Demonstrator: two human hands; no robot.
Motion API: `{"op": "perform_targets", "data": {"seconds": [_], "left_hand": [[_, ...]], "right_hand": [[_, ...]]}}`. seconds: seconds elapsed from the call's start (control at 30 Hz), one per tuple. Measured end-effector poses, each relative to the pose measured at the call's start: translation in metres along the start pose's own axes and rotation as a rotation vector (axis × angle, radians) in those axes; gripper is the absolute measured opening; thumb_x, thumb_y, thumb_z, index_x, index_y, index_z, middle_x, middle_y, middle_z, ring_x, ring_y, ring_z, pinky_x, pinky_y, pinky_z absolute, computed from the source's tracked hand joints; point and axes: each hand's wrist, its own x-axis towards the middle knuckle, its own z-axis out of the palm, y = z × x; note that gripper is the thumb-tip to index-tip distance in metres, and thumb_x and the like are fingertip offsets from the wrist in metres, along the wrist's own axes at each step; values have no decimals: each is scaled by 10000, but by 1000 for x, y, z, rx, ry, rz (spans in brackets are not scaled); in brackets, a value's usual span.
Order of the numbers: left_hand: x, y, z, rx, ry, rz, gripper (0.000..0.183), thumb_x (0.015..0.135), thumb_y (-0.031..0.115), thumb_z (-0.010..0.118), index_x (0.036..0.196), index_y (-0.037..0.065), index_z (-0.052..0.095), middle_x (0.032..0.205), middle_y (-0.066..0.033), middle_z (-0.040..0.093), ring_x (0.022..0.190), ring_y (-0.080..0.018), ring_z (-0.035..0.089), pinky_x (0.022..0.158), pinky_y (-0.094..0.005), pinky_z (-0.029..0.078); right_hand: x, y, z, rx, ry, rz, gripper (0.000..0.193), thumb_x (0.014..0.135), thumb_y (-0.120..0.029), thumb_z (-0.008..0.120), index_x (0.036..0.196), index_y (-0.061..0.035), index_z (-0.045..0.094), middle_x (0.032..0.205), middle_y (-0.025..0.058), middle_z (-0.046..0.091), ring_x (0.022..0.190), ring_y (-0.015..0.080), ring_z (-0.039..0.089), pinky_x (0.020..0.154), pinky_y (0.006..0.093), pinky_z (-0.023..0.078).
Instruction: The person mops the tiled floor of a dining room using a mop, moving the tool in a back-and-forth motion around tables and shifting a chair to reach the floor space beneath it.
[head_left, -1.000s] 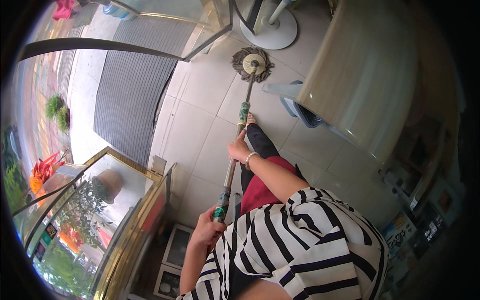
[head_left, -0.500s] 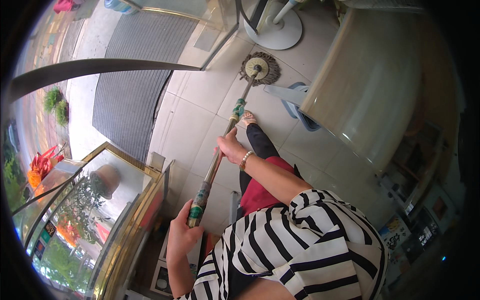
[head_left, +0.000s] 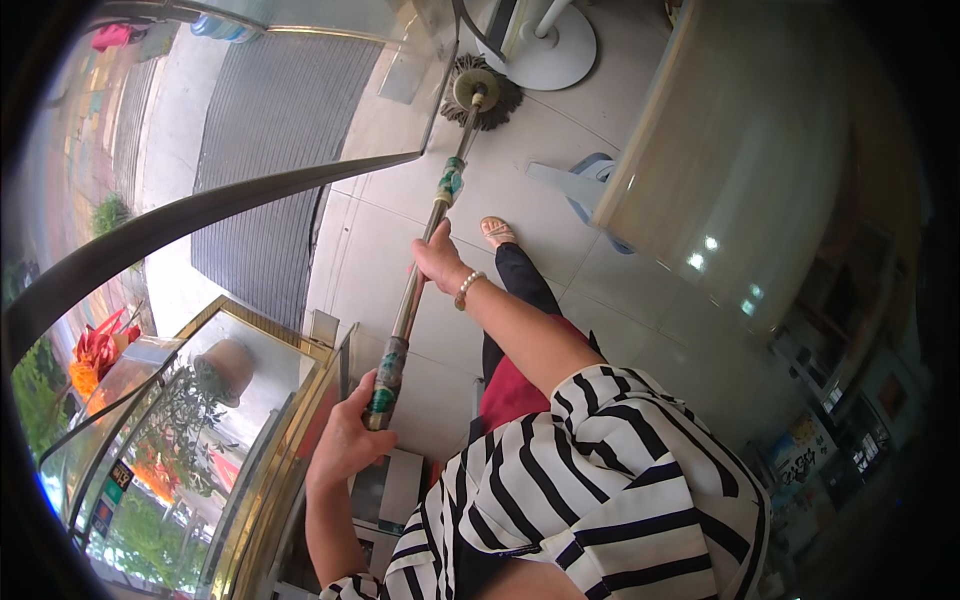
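Observation:
A mop with a long metal pole (head_left: 408, 303) slants away from me across the tiled floor. Its round grey string head (head_left: 484, 92) lies on the tiles beside the white round base of a stand. My left hand (head_left: 347, 434) is closed around the patterned green-and-grey grip at the near end. Farther up, my right hand (head_left: 438, 257) wraps the bare metal pole, below a green-patterned joint (head_left: 450, 180). A beaded bracelet (head_left: 468, 289) circles my right wrist. My sandalled foot (head_left: 497, 231) stands to the right of the pole.
A glass door with a dark curved edge (head_left: 250, 188) stands left of the mop head. The white stand base (head_left: 550, 48) is just beyond it. At right are a glossy counter (head_left: 740, 170) and a grey-blue object (head_left: 585, 190). A gold-framed glass case (head_left: 262, 325) stands at left; a ribbed grey mat (head_left: 275, 130) lies outside.
The mop head has slid farther away and slightly left, toward the door edge and stand base. Both hands have shifted left with the pole, the right one also moving forward.

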Motion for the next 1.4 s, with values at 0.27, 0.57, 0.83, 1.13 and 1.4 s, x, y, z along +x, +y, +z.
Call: {"op": "perform_targets", "data": {"seconds": [0.27, 0.57, 0.83, 1.13, 1.4], "left_hand": [[48, 2, -29, 281, -37, 132, 690, 591, 9, 567, 1268, 77, 452, 640, -97, 529, 559, -201, 536, 545, -322, 437], [31, 16, -16, 320, 252, 175, 636, 598, 59, 580, 1227, 75, 482, 780, -196, 594, 757, -286, 611, 716, -327, 458], [-31, -2, -6, -148, 295, 9, 635, 590, 4, 601, 1214, -4, 483, 720, -2, 531, 571, -97, 498, 547, -222, 421], [-11, -33, 69, -505, 269, 22, 655, 628, -56, 565, 1266, 6, 430, 694, 9, 514, 482, -43, 442, 415, -202, 361], [19, -56, 136, -636, 204, 19, 615, 682, -20, 601, 1268, -11, 413, 915, -26, 560, 778, -87, 501, 721, -210, 428]], "right_hand": [[5, 9, -42, 154, 247, 161, 486, 804, -58, 423, 1175, 21, 119, 939, 162, 432, 636, 230, 585, 508, 338, 546], [13, -5, -54, 274, 50, 186, 607, 783, -60, 455, 1176, -32, -7, 844, 125, 462, 652, 204, 572, 573, 359, 540], [-7, 8, 20, 298, -107, 203, 444, 834, -140, 466, 1093, -109, 106, 798, 113, 451, 547, 210, 551, 480, 377, 540], [30, 28, -17, 147, 24, 179, 350, 809, -61, 440, 1050, -15, 191, 772, 134, 433, 520, 181, 503, 429, 330, 490], [60, 31, -52, -363, 39, 96, 339, 802, -43, 478, 1010, 86, 245, 691, 190, 574, 488, 261, 597, 407, 350, 511]]}}
